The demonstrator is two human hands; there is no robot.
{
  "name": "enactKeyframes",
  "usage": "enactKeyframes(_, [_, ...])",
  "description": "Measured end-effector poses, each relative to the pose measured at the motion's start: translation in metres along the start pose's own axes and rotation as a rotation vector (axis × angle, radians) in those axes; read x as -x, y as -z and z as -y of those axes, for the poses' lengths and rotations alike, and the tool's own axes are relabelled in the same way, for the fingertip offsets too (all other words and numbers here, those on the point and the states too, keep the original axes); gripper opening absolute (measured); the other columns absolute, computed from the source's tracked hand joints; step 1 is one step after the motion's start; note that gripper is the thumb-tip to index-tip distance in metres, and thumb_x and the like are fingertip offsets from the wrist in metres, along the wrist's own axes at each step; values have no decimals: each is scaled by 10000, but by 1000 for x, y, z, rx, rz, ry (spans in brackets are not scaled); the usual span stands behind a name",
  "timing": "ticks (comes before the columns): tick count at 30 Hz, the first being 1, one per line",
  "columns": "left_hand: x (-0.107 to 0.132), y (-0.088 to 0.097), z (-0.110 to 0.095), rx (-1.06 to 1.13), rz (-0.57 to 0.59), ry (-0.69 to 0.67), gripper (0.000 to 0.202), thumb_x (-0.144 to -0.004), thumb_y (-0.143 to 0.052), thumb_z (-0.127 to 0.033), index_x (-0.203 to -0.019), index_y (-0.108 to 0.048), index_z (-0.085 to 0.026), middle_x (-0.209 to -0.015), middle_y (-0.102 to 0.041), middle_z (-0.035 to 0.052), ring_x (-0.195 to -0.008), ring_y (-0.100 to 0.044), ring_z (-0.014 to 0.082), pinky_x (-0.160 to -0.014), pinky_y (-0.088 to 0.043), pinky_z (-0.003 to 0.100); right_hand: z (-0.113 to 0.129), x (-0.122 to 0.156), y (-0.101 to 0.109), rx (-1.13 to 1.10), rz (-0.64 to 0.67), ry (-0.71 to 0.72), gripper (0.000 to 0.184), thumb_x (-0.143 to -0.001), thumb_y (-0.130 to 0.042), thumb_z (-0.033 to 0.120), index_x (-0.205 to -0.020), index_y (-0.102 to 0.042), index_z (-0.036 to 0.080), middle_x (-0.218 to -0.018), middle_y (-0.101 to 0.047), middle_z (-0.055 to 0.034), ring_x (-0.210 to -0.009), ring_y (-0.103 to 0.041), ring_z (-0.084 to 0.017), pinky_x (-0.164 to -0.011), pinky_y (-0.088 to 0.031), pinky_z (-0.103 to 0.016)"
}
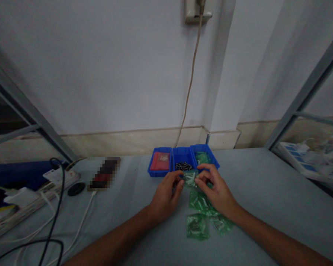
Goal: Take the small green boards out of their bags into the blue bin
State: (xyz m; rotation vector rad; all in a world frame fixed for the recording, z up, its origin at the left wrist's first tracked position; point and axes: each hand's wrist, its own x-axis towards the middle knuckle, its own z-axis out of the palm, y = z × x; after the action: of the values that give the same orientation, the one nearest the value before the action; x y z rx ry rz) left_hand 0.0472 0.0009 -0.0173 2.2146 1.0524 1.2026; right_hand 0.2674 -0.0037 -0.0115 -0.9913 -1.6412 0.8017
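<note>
A small green plastic bag (189, 179) with pale and metallic-looking small pieces inside is held up between my two hands. My left hand (165, 195) has its fingers closed at the left edge of this bag. At the right edge, my right hand (218, 190) pinches it between thumb and fingers. More green bags lie on the table below: one filled green bag (197, 226) rests apart, and others are piled partly under my right hand. Just beyond the hands, a blue bin (181, 151) holds several small dark and silvery parts.
Another blue bin (152, 174) to the left holds a red packet; the right blue bin (215, 162) holds green bags. A phone (104, 173), pixelated, lies left with a white cable (84, 218). A power strip (41, 195) and a round black object (76, 189) lie farther left.
</note>
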Motion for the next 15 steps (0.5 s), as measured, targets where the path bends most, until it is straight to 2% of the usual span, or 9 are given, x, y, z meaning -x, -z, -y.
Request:
enactKeyframes(2, [-1, -1, 1, 22, -48, -6, 330, -1101, -472, -274, -1422, -504, -205, -1031, -656, 67, -907, -623, 196, -864, -537, 344, 0, 0, 1, 10, -26, 7, 271, -1030, -633, 392, -1247, -539, 260, -793, -583, 30, -727, -581, -188, -703, -467, -297])
enactKeyframes(5, [-3, -2, 2, 0, -80, -52, 363, -1088, -478, -212, -1450, -493, -241, -1111, -642, 75, -960, -618, 202, -898, -544, 356, 0, -1, 4, 53, -37, 15, 178, -1026, -636, 393, -1128, -609, 250, -835, -620, 2, -757, -596, -196, -714, -477, -305])
enactKeyframes(10, [-4, 0, 1, -61, -23, -114, 318, -1084, -483, -177, -1382, -565, -255, -1274, -607, 108, -1147, -604, 236, -992, -547, 407, 2, -2, 6, 101, 15, 8, 162, -1045, -598, 383, -1023, -661, 235, -852, -644, -20, -780, -595, -206, -718, -467, -318])
enactKeyframes(15, [-4, -1, 1, -80, 3, -122, 320, -1076, -511, -164, -1373, -568, -270, -1312, -571, 101, -1227, -575, 256, -1068, -523, 449, 5, -2, 4, 89, 34, 5, 157, -1053, -588, 370, -1020, -670, 240, -877, -642, -18, -811, -592, -214, -750, -464, -334])
